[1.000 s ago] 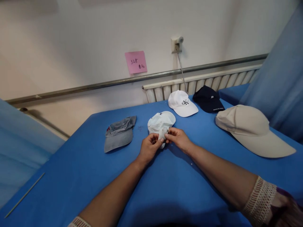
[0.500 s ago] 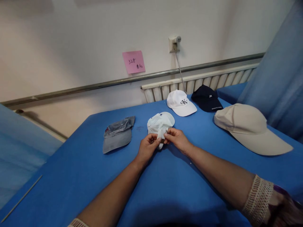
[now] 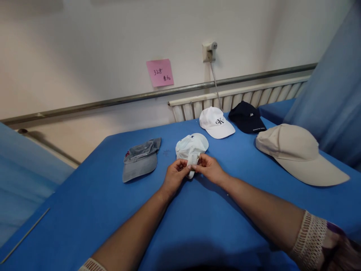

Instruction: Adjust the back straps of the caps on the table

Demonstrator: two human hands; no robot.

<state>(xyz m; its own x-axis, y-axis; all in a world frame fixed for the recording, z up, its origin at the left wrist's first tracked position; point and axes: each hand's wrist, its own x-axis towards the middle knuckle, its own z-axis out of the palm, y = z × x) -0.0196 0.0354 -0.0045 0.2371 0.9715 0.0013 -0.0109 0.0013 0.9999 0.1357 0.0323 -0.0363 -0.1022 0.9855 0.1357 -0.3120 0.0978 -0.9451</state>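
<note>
A pale, whitish baseball cap [image 3: 187,145] lies in front of me on the blue-covered table, its brim pointing away to the right. Its back strap [image 3: 191,162] faces me, with a small metal piece at the strap's right side. My left hand [image 3: 176,175] pinches the strap from the left between thumb and fingers. From the right, my right hand [image 3: 210,169] grips the same strap, its thumb close to the left thumb. The fingertips behind the strap are partly hidden.
A grey cap [image 3: 140,160] sits to the left. Farther back are a white cap [image 3: 216,122] and a black cap [image 3: 246,117]; a large beige cap [image 3: 296,150] lies right. Behind the blue table [image 3: 93,210] are a radiator [image 3: 186,111] and a rail [image 3: 121,101].
My right thumb has moved left and down along the strap, closer to the left thumb. The left hand and the caps stay about where they were.
</note>
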